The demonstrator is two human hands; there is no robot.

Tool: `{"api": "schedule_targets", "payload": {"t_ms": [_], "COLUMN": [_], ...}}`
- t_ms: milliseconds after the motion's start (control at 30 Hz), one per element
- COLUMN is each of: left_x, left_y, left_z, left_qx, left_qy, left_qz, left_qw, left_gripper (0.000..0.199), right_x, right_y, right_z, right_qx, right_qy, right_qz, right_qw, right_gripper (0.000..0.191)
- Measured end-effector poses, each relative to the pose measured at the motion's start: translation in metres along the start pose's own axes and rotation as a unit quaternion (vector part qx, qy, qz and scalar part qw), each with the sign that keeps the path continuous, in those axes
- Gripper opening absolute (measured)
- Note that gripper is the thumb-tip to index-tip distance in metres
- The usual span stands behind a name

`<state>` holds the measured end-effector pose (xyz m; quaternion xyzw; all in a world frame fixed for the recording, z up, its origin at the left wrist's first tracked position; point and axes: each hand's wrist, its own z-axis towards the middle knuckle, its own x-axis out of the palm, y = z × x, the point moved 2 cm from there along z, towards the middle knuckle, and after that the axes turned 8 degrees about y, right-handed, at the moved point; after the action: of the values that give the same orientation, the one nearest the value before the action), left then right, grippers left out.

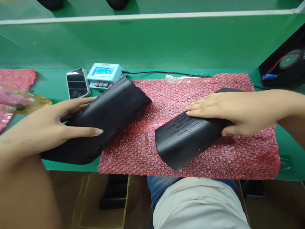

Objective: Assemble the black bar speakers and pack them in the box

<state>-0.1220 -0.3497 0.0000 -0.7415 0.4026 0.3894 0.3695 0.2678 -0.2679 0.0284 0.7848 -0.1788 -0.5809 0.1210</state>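
Note:
My left hand (pixel 69 122) grips a long black plastic casing (pixel 111 108), thumb on its face and fingers behind its far edge. That casing is tilted, its right end over the left part of a red bubble-wrap sheet (pixel 138 152). On the right, a second black casing (pixel 188 136) with rows of oval outlines lies on the same wrap. My right hand (pixel 224 109) is laid over its far end, fingers extended together along the top and thumb on the near side.
A light-blue device (pixel 105 72) with a lit display and a black cable stands behind, beside a small dark-faced unit (pixel 78 83). At right is a black part (pixel 283 68) with wires. Another person's covered arm (pixel 26 101) reaches in at left. Cardboard boxes (pixel 95 203) sit below the bench.

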Motion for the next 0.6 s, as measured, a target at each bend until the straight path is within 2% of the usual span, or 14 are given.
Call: {"api": "schedule_targets", "payload": {"t_ms": [367, 600], "left_x": [0.001, 0.001], "left_y": [0.002, 0.006], "left_z": [0.003, 0.004], "left_qx": [-0.005, -0.001], "left_qy": [0.003, -0.011], "left_qz": [0.003, 0.008], "left_qw": [1.000, 1.000], "left_gripper": [0.099, 0.099], "right_x": [-0.008, -0.008], "right_y": [-0.006, -0.008], "right_z": [0.008, 0.012], "right_qx": [0.011, 0.031], "right_qy": [0.043, 0.041], "right_qz": [0.006, 0.010], "right_qw": [0.999, 0.999], "right_gripper": [0.078, 0.079]}}
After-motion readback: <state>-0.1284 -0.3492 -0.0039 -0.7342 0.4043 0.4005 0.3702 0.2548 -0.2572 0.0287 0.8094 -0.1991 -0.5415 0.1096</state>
